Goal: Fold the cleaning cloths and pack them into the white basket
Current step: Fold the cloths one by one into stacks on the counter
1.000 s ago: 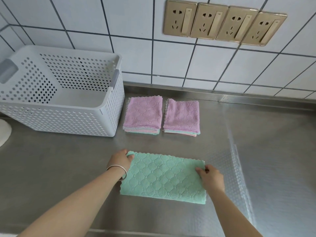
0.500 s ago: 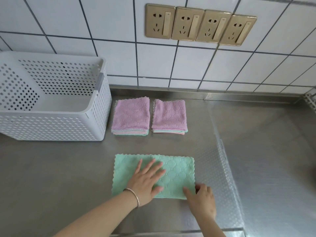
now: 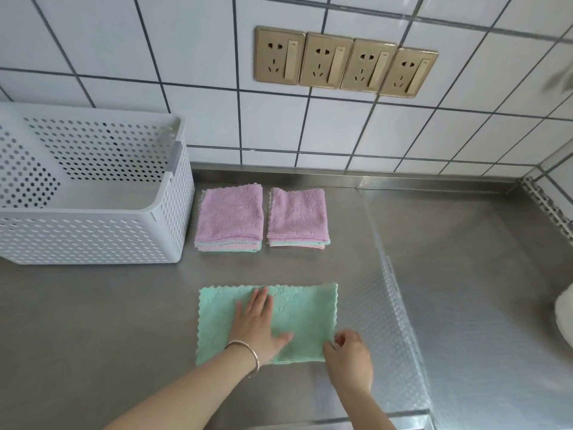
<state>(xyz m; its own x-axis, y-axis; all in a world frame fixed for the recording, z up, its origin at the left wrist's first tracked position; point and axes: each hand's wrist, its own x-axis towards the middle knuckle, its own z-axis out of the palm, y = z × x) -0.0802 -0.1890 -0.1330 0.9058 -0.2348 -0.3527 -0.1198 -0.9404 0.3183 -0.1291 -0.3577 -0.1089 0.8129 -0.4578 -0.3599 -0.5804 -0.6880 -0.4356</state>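
Mint-green quilted microfibre cloth lies flat, folded to a rectangle, on the stainless steel counter, in front of two folded stacks. Left hand spread open, palm down on the cloth centre, fingers extended, grasping nothing; silver bangle on the wrist. Right hand curled, fingertips pinching the cloth's near right corner. Versus 0.5 s ago: left hand same flat press, right hand moved from the bottom edge to the corner. Left purple-topped stack sits just beside the white perforated plastic basket; right purple-topped stack next to it. No cloth visible in the basket.
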